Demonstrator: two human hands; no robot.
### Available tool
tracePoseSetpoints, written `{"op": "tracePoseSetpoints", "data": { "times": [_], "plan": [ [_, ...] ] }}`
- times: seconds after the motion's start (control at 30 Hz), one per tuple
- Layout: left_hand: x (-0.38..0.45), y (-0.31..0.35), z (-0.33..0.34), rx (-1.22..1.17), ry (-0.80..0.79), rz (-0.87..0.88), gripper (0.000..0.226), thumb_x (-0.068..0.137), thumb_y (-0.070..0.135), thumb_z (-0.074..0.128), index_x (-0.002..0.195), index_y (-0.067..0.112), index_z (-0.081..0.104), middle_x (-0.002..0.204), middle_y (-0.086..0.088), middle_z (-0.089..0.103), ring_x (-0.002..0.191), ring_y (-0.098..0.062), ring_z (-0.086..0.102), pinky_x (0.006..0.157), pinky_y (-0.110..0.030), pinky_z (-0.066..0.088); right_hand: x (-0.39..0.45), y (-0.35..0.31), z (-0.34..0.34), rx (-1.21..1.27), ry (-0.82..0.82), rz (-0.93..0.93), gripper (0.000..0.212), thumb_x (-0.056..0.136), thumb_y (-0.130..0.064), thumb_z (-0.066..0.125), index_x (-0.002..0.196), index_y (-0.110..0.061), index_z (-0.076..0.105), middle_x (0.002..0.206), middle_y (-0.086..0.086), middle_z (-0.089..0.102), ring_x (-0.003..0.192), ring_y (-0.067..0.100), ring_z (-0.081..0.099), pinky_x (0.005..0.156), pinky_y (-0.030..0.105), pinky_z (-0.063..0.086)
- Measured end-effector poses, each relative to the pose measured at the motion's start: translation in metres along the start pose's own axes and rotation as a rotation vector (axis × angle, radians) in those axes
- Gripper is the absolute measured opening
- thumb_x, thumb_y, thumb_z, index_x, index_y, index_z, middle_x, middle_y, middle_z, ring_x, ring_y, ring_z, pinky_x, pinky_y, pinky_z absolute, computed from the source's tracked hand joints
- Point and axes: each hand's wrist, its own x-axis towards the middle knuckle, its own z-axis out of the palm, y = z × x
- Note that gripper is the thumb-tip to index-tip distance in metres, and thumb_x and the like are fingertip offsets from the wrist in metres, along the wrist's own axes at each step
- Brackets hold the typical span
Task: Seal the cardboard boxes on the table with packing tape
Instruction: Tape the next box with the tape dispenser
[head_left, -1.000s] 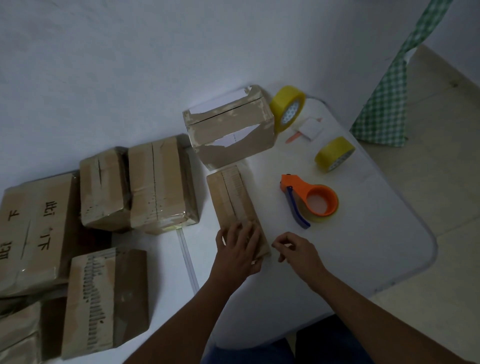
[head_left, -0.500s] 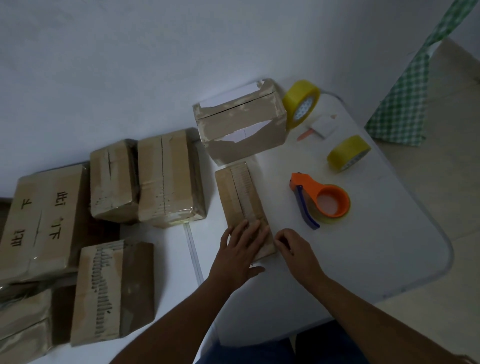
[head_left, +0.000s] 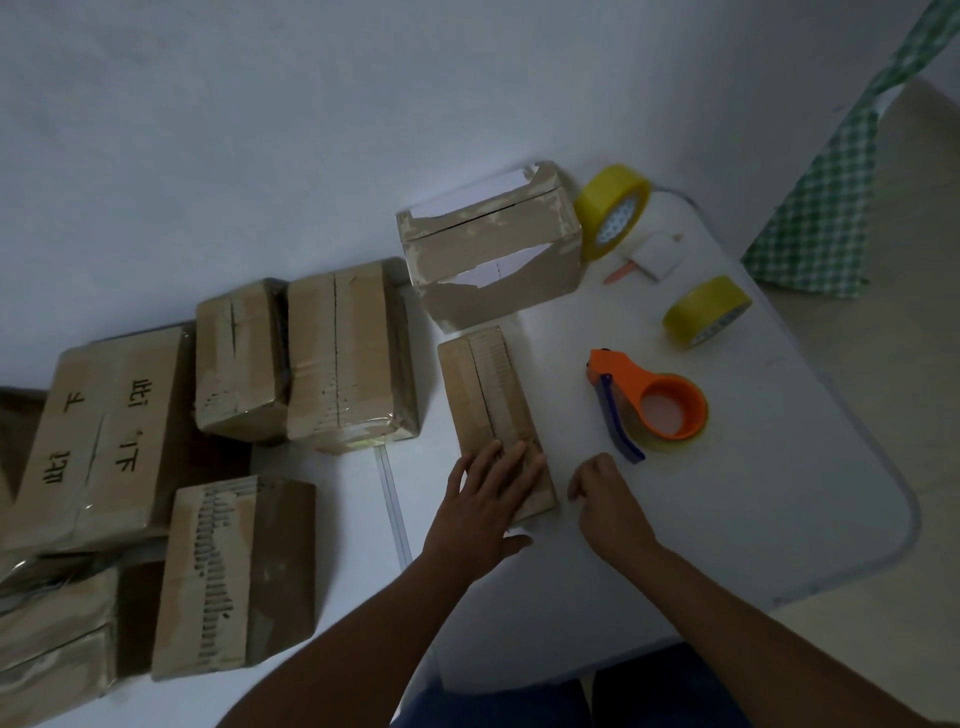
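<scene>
A small flat cardboard box (head_left: 485, 395) lies on the white table (head_left: 727, 519), its long side running away from me. My left hand (head_left: 485, 506) rests flat on the box's near end with fingers spread. My right hand (head_left: 605, 499) hovers just right of that end, fingers curled, holding nothing. An orange tape dispenser (head_left: 652, 402) with a blue handle lies on the table to the right of the box, beyond my right hand.
A taller torn box (head_left: 493, 254) stands behind the flat box. Two yellow tape rolls (head_left: 615, 208) (head_left: 706, 312) and a small white pad (head_left: 660, 254) lie at the back right. Several taped boxes (head_left: 343, 358) fill the left. A checked cloth (head_left: 831, 197) hangs at right.
My right hand has drawn slightly away from the box's near corner to the right. My left hand stays pressed on the box. The view has shifted a little.
</scene>
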Motion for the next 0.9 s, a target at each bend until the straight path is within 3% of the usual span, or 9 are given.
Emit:
{"op": "tracePoseSetpoints", "data": {
  "times": [0.1, 0.2, 0.3, 0.4, 0.53, 0.67, 0.73, 0.8, 0.9],
  "plan": [
    [0.001, 0.002, 0.000, -0.010, 0.005, 0.000, 0.112, 0.067, 0.070, 0.071, 0.156, 0.027, 0.019, 0.160, -0.004, 0.025, 0.146, -0.033, 0.027, 0.114, -0.055, 0.029, -0.013, -0.007, 0.004, -0.130, -0.186, -0.130, 0.022, 0.076, 0.006, 0.041, 0.082, -0.013, 0.049, 0.105, 0.010, 0.043, 0.093, 0.029, 0.047, 0.072, 0.036, 0.038],
    [0.001, 0.003, 0.001, -0.005, 0.005, 0.006, 0.111, 0.067, 0.069, 0.072, 0.156, 0.027, 0.020, 0.160, -0.004, 0.026, 0.146, -0.033, 0.026, 0.114, -0.056, 0.029, -0.002, -0.021, -0.004, -0.412, -0.260, -0.157, 0.026, 0.084, 0.001, 0.046, 0.108, -0.010, 0.049, 0.121, 0.010, 0.038, 0.107, 0.028, 0.042, 0.075, 0.030, 0.024],
    [0.001, 0.001, 0.000, -0.031, -0.009, 0.011, 0.111, 0.069, 0.070, 0.070, 0.157, 0.027, 0.018, 0.161, -0.004, 0.024, 0.147, -0.033, 0.024, 0.116, -0.054, 0.024, 0.009, -0.027, -0.009, -0.369, -0.213, -0.154, 0.042, 0.085, -0.002, 0.054, 0.125, -0.011, 0.043, 0.139, 0.007, 0.029, 0.113, 0.028, 0.043, 0.083, 0.034, 0.034],
    [0.001, -0.002, -0.004, -0.093, -0.050, -0.001, 0.091, 0.083, 0.073, 0.050, 0.157, 0.030, 0.017, 0.161, -0.001, 0.022, 0.149, -0.029, 0.020, 0.118, -0.052, 0.020, 0.003, -0.034, -0.015, -0.200, -0.067, -0.151, 0.052, 0.083, 0.000, 0.059, 0.131, -0.010, 0.042, 0.154, 0.005, 0.019, 0.113, 0.028, 0.050, 0.091, 0.039, 0.045],
    [0.016, -0.007, -0.026, -0.433, -0.074, -0.126, 0.057, 0.098, 0.057, 0.021, 0.145, 0.035, 0.043, 0.154, 0.009, 0.035, 0.140, -0.016, 0.029, 0.113, -0.039, 0.024, -0.014, -0.031, -0.007, -0.141, 0.095, -0.316, 0.048, 0.088, -0.006, 0.052, 0.136, -0.005, 0.047, 0.151, 0.014, 0.035, 0.128, 0.026, 0.047, 0.102, 0.044, 0.045],
    [0.018, -0.027, -0.055, -0.611, 0.020, -0.114, 0.035, 0.101, 0.038, 0.043, 0.131, 0.029, 0.060, 0.148, 0.008, 0.046, 0.136, -0.015, 0.038, 0.111, -0.037, 0.029, -0.014, -0.046, -0.001, -0.080, 0.071, -0.363, 0.049, 0.094, -0.030, 0.041, 0.136, -0.006, 0.046, 0.143, 0.017, 0.045, 0.128, 0.029, 0.049, 0.109, 0.040, 0.039],
    [0.005, -0.035, -0.065, -0.784, 0.241, -0.346, 0.025, 0.101, 0.022, 0.052, 0.120, 0.025, 0.067, 0.139, 0.006, 0.055, 0.127, -0.007, 0.049, 0.104, -0.024, 0.039, -0.004, -0.050, 0.003, -0.229, 0.058, -0.445, 0.054, 0.088, -0.026, 0.055, 0.136, -0.004, 0.046, 0.141, 0.020, 0.047, 0.126, 0.033, 0.051, 0.105, 0.042, 0.043],
    [-0.014, -0.035, -0.071, -1.050, 0.393, -0.687, 0.021, 0.101, 0.020, 0.053, 0.111, 0.027, 0.070, 0.128, 0.007, 0.063, 0.116, -0.004, 0.057, 0.091, -0.016, 0.046, 0.003, -0.046, 0.010, -0.384, -0.056, -0.513, 0.066, 0.085, -0.037, 0.059, 0.141, -0.006, 0.043, 0.146, 0.017, 0.042, 0.134, 0.035, 0.042, 0.106, 0.047, 0.042],
    [-0.047, -0.032, -0.052, -1.617, 0.355, -1.152, 0.020, 0.101, 0.021, 0.053, 0.116, 0.018, 0.065, 0.123, -0.006, 0.064, 0.112, -0.020, 0.061, 0.096, -0.031, 0.047, 0.009, -0.036, 0.019, -0.602, -0.140, -0.528, 0.079, 0.087, -0.064, 0.038, 0.150, -0.018, 0.031, 0.159, 0.005, 0.023, 0.144, 0.034, 0.023, 0.114, 0.049, 0.024]
  ]
}}
